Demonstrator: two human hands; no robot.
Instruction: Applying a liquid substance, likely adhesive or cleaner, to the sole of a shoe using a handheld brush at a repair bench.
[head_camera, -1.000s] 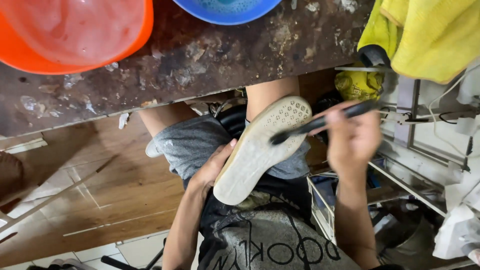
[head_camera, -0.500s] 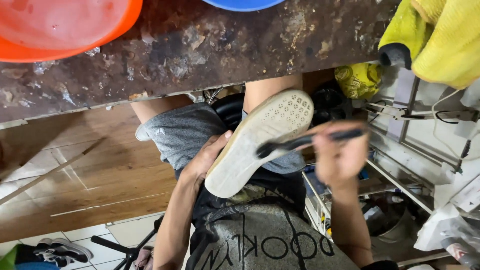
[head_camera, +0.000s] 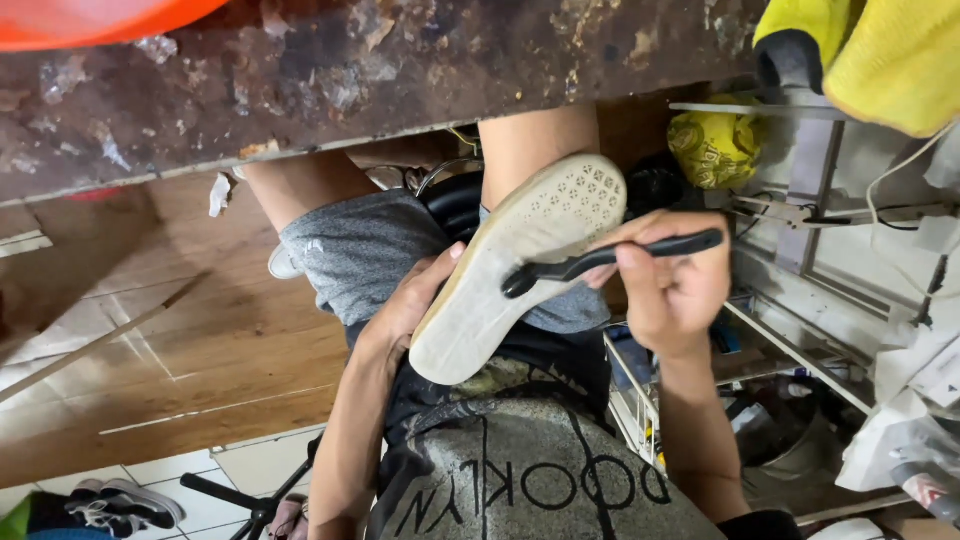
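**Brush head moves down to the middle of the sole**

The right hand (head_camera: 672, 290) is closed around the black brush (head_camera: 608, 262), now lower on the shoe (head_camera: 515, 265) sole than before. The left hand (head_camera: 412, 300) grips that shoe's side. Above the shoe, an orange basin (head_camera: 90, 18) sits on the counter (head_camera: 400, 70); its contents are not visible.

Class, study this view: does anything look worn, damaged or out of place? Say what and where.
The tabletop across the top looks badly worn: its surface is peeling and blotched. The shoe sole, held by the left hand under the right hand's black brush, is grimy at the edges.
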